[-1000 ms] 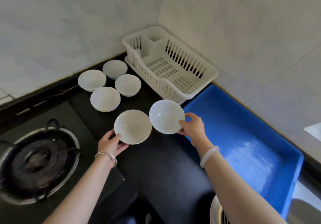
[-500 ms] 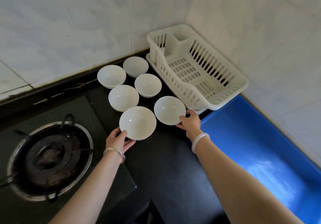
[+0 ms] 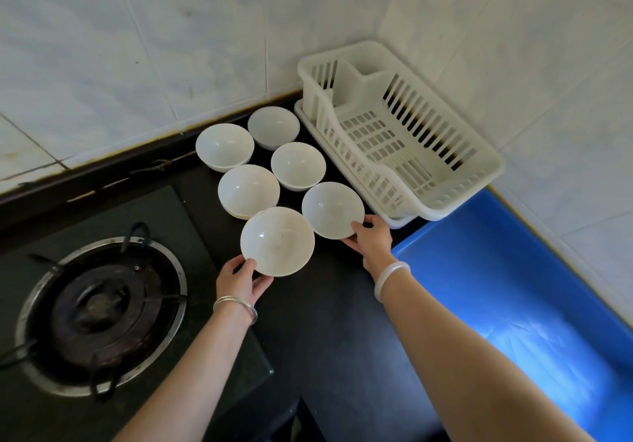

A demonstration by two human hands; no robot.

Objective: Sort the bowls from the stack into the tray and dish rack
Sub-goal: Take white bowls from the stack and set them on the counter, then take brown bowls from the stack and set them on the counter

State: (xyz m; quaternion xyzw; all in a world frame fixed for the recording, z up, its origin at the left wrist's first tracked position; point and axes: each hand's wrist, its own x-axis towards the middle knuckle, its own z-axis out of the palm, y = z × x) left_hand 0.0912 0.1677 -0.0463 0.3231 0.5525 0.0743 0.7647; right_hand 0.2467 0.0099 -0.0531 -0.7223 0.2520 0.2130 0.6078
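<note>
With the left hand (image 3: 243, 278) pinching one glossy white round bowl (image 3: 277, 241) and the right hand (image 3: 371, 239) pinching a second such bowl (image 3: 333, 210) near the black worktop's (image 3: 325, 304) back corner, lift each level, clear of the four other bowls (image 3: 248, 188), towards the white slatted plastic dish rack (image 3: 404, 140) or blue plastic tray (image 3: 513, 287).

A gas burner (image 3: 99, 311) fills the lower left of the frame, with a metal ring around black pan supports, set in a black glass hob (image 3: 202, 246). A black countertop (image 3: 335, 338) runs through the lower centre. 2 white tiled walls (image 3: 137, 47) meet in a corner at upper right, and a dark strip (image 3: 102, 181) runs along the foot of the left wall.
</note>
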